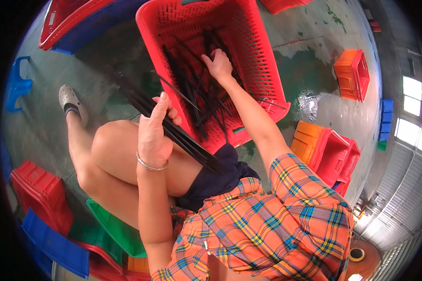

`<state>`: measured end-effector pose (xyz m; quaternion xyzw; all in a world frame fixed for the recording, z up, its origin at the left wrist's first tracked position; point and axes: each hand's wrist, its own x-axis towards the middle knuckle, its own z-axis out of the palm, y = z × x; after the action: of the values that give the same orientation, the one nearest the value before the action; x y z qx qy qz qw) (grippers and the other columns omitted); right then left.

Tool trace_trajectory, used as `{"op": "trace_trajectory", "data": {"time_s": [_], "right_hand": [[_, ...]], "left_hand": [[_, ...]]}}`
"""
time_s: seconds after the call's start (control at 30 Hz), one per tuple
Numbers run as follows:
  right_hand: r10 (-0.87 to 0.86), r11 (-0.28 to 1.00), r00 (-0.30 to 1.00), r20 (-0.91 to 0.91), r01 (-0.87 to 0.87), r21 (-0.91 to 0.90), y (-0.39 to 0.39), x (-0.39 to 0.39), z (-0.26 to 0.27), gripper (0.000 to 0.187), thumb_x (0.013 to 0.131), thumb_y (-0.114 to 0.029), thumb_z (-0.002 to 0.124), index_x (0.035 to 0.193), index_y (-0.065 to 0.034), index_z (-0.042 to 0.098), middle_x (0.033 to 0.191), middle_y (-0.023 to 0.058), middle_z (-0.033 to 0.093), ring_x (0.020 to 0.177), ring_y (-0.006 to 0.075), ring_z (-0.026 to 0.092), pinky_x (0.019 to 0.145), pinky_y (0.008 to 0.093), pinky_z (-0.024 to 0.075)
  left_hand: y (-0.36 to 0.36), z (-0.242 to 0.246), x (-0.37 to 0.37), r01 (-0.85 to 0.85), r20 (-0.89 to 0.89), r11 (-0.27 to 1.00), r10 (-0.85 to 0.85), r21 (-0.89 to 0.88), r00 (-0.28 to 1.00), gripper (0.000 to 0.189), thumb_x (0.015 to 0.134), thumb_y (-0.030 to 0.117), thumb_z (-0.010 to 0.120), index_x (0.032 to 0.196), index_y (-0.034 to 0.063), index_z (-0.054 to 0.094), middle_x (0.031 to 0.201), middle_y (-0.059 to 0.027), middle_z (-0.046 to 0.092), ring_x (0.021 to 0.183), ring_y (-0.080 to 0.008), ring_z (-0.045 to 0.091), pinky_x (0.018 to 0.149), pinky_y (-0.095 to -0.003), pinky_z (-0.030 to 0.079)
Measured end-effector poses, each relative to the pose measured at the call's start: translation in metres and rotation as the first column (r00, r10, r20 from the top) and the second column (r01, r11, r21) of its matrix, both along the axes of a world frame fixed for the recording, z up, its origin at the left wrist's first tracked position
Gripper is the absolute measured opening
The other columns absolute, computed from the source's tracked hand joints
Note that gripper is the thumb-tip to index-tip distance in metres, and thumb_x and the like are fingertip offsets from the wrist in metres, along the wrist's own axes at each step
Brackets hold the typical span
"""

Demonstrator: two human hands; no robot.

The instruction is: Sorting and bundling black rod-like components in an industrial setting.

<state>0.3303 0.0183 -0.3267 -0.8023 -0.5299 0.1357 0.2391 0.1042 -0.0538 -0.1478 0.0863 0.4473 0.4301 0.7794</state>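
My left hand (154, 135) is closed around a bundle of long, thin black strips (191, 145), held slantwise above my thighs. The bundle's far end is blurred, and its near end lies over my dark shorts. A red perforated plastic basket (274, 66) stands on the floor in front of me. Loose black strips (186, 87) lie crisscross inside it, and a few lean over its near rim. Inside the basket, my right hand (219, 65) reaches down to strips at the far right, with its thumb apart. Its fingertips are partly hidden, so any grip is unclear.
A red and blue crate (88, 26) stands at the far left, near a blue plastic stool (19, 84). Orange-red crates (327, 151) sit to my right. Red, blue and green containers (42, 193) crowd the lower left. The concrete floor (323, 77) has wet patches.
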Motion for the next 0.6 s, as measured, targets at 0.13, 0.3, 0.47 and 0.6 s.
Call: {"op": "trace_trajectory", "data": {"time_s": [0.13,0.3,0.47,0.6], "right_hand": [[-0.022,0.948,0.999,0.023,0.028,-0.316,0.01,0.003,-0.018,0.041,0.079,-0.037,0.058,0.096,-0.0008,0.052,0.095,0.0234,0.06,0.09,0.0425,0.057,0.076,0.0491,0.0449],[-0.177,0.969,0.984,-0.025,0.17,-0.181,0.009,0.022,-0.008,0.037,0.086,-0.032,0.044,0.096,0.0033,0.05,0.081,0.0265,0.062,0.081,0.0418,0.06,0.074,0.0492,0.0445],[-0.154,0.976,0.947,-0.283,0.191,0.107,-0.009,0.052,-0.001,0.031,0.085,-0.026,0.051,0.095,0.0027,0.05,0.087,0.0283,0.06,0.088,0.0446,0.056,0.074,0.0492,0.0439],[-0.119,0.99,0.98,-0.161,0.104,-0.098,0.002,0.033,-0.005,0.029,0.081,-0.023,0.058,0.093,0.0032,0.053,0.076,0.0219,0.063,0.076,0.0345,0.064,0.069,0.0419,0.0494]], "left_hand": [[-0.004,-0.01,-0.004,-0.04,0.017,0.998,0.04,-0.05,0.999,0.017,0.087,0.019,0.061,0.079,0.013,0.047,0.07,0.0024,0.047,0.062,-0.0084,0.042,0.054,-0.0226,0.037],[-0.004,-0.007,-0.004,-0.079,0.016,0.994,0.08,-0.07,0.997,0.017,0.085,0.018,0.062,0.079,0.0138,0.047,0.07,0.0024,0.047,0.062,-0.008,0.042,0.054,-0.0223,0.037],[-0.004,-0.005,0.0,-0.072,-0.001,0.995,0.072,-0.063,0.997,0.017,0.084,0.016,0.063,0.078,0.0139,0.047,0.069,0.0025,0.046,0.062,-0.0081,0.042,0.054,-0.0222,0.037],[-0.004,-0.005,0.002,-0.061,-0.011,0.997,0.061,-0.044,0.998,0.017,0.084,0.015,0.063,0.078,0.0135,0.047,0.069,0.0025,0.045,0.062,-0.0085,0.043,0.055,-0.0226,0.037]]}}
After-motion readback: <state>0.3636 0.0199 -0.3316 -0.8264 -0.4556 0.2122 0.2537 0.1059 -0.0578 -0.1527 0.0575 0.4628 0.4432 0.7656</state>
